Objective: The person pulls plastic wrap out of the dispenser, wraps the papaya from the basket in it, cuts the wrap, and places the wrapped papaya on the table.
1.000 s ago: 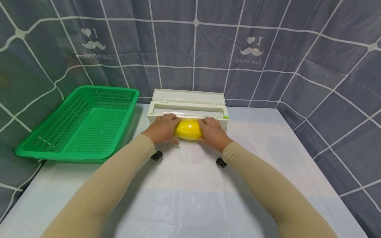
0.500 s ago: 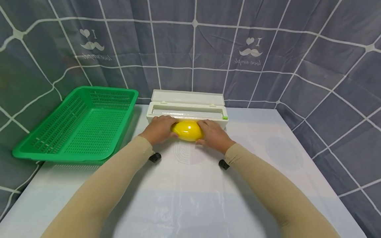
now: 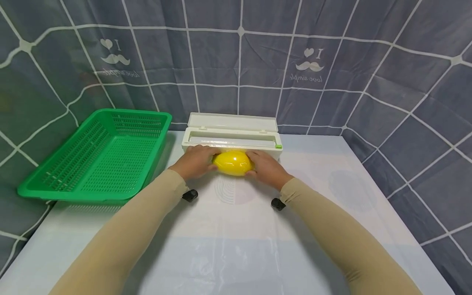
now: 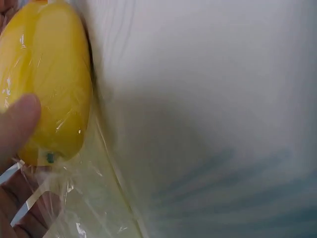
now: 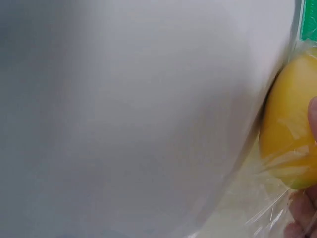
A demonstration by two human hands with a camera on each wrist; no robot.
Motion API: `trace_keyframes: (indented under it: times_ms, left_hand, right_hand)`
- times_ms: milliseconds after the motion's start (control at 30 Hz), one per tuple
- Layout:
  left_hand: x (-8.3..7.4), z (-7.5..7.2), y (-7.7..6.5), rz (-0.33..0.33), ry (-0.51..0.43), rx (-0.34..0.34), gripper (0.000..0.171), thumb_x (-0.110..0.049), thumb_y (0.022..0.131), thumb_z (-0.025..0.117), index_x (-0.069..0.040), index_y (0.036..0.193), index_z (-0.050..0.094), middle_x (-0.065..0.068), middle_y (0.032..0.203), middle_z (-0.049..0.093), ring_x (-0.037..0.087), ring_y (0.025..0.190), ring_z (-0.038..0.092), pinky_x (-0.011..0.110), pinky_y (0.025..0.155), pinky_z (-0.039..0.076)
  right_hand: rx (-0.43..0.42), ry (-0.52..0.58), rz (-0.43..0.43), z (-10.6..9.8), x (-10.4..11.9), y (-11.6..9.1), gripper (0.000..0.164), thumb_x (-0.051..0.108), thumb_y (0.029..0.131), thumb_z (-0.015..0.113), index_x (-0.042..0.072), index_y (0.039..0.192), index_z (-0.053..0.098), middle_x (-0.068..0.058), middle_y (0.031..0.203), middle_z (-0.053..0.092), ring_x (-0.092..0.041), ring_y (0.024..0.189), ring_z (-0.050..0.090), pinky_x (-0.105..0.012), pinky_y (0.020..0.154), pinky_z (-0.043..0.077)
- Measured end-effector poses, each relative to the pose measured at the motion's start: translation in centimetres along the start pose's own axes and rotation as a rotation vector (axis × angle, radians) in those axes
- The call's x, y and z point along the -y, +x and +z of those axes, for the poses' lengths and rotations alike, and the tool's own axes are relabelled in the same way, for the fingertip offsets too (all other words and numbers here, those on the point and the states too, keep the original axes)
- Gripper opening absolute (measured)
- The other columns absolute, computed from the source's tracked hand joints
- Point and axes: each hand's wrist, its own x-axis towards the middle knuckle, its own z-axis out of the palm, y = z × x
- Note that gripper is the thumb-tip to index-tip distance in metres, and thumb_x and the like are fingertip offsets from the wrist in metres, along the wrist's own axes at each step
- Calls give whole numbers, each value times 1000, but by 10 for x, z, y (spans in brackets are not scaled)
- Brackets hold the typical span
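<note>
A yellow mango (image 3: 234,162) lies crosswise between both hands, just in front of the white cling film dispenser (image 3: 232,142). Clear cling film (image 4: 94,198) covers the fruit and hangs in creases past its end in the left wrist view. My left hand (image 3: 195,161) grips the mango's left end, the thumb lying over the wrapped skin. On the opposite end my right hand (image 3: 268,166) holds it, with fingertips partly seen through film (image 5: 270,213) in the right wrist view. Most fingers are hidden behind the fruit in the head view.
The dispenser's lid (image 3: 233,121) is raised at the back, and a green cutter tab (image 3: 278,146) sits at its right end. A green plastic basket (image 3: 110,164) stands at the left of the white table (image 3: 239,262). Grey checked cloth (image 3: 217,53) surrounds the table's back and sides.
Both hands have spread slightly apart and drawn a little nearer along with the mango. More of the fruit shows between them, and its surface looks smoother under the film.
</note>
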Motion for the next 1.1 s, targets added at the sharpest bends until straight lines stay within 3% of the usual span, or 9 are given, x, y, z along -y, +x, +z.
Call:
trace_keyframes:
  times_ms: [233, 567, 833, 967, 1100]
  left_hand:
    - [6, 4, -1, -22, -77, 17, 68, -44, 94, 77, -20, 153, 54, 5, 159, 55, 35, 150, 45, 62, 120, 29]
    - [1, 2, -3, -22, 6, 11, 72, -43, 94, 78, -16, 155, 52, 9, 161, 51, 37, 152, 41, 63, 119, 29]
    - [-5, 4, -1, -21, -6, -13, 83, -48, 88, 84, -20, 157, 49, 8, 153, 54, 36, 144, 47, 58, 116, 32]
    - [-6, 7, 4, -6, 23, -13, 76, -39, 90, 85, -19, 155, 51, 6, 157, 54, 34, 148, 47, 58, 118, 34]
    - [-4, 6, 7, -19, 44, -2, 71, -36, 93, 81, -19, 155, 51, 6, 155, 57, 33, 144, 51, 58, 117, 36]
  right_hand:
    - [-8, 35, 3, 0, -3, -1, 78, 34, 93, 82, -1, 154, 48, -17, 156, 53, -35, 146, 48, -47, 127, 33]
    - [-14, 64, -3, 1, -6, 1, 69, 27, 95, 81, -2, 150, 51, -18, 153, 56, -36, 145, 50, -47, 126, 35]
    - [-8, 21, 7, -3, -3, 2, 66, 28, 97, 77, 0, 150, 51, -17, 153, 57, -37, 146, 48, -51, 129, 26]
    - [1, 34, 28, -5, -2, 1, 71, 30, 100, 74, 2, 157, 44, -16, 159, 51, -37, 149, 45, -51, 130, 25]
    - [-54, 5, -5, -7, 3, -1, 75, 36, 99, 73, 5, 159, 41, -17, 165, 42, -39, 152, 38, -55, 129, 24]
